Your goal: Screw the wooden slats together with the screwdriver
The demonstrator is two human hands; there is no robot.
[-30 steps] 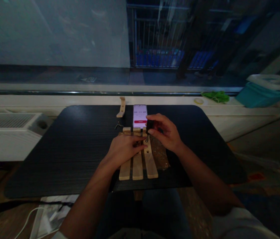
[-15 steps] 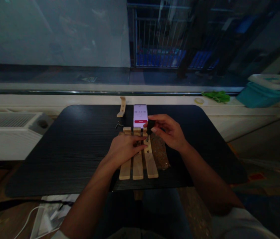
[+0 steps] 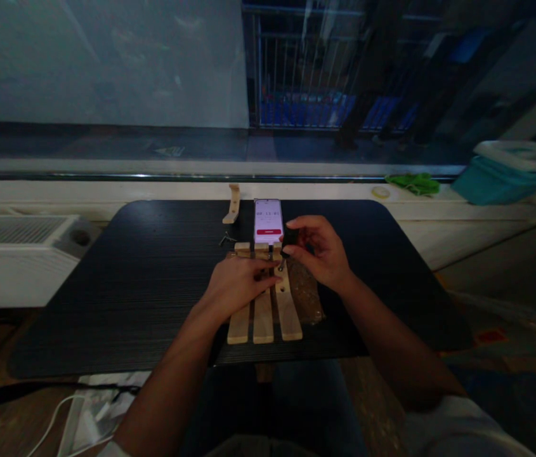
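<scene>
Pale wooden slats (image 3: 264, 317) lie on a black ribbed table (image 3: 153, 279), beside a white-and-red phone screen (image 3: 268, 219).

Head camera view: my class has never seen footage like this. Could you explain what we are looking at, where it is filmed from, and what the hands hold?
There is no machine here. A person wears a camera on the head, so you look down at their own two bare hands. The left hand presses flat on three wooden slats lying side by side on a dark table. The right hand pinches a short black-handled tool, its tip pointing down at the rightmost slat. Beyond lie a lit phone, a few screws and a spare wooden piece.
</scene>
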